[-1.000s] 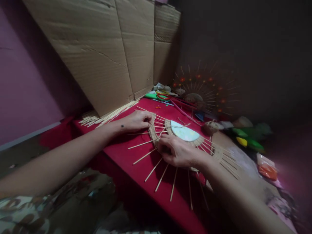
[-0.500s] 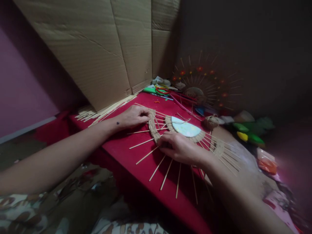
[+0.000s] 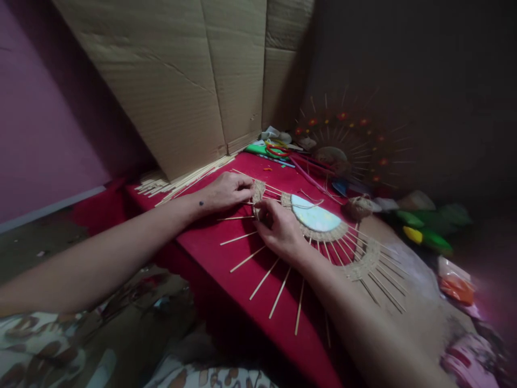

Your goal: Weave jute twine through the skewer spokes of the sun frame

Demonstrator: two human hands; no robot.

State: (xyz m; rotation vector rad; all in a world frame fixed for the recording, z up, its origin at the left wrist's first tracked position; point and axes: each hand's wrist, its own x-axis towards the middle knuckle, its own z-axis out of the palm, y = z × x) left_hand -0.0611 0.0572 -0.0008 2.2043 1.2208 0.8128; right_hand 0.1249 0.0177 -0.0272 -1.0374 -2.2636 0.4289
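A half-round piece of thin sticks woven with twine lies on the red table. At its centre is a pale blue-white half disc (image 3: 315, 214) edged with twine, and an outer woven twine band (image 3: 363, 262) curves across the spreading sticks (image 3: 279, 292). My left hand (image 3: 231, 191) pinches the band's far left end, fingers closed. Close beside it, my right hand (image 3: 283, 229) is closed at the same band, thumb and fingertips together. Its fingers hide part of the weave. A loose twine strand (image 3: 309, 206) lies over the half disc.
A tall cardboard sheet (image 3: 169, 81) stands behind, with a pile of loose sticks (image 3: 181, 183) at its foot. Red-handled scissors (image 3: 278, 149) and a twine ball (image 3: 358, 206) lie farther back. A flower-decorated stick piece (image 3: 343, 134) leans at the wall. Coloured packets (image 3: 456, 280) lie right.
My right hand has moved up and left along the woven band, closer to my left hand, uncovering the band's right part. The view has shifted slightly. My left hand stays at the band's end.
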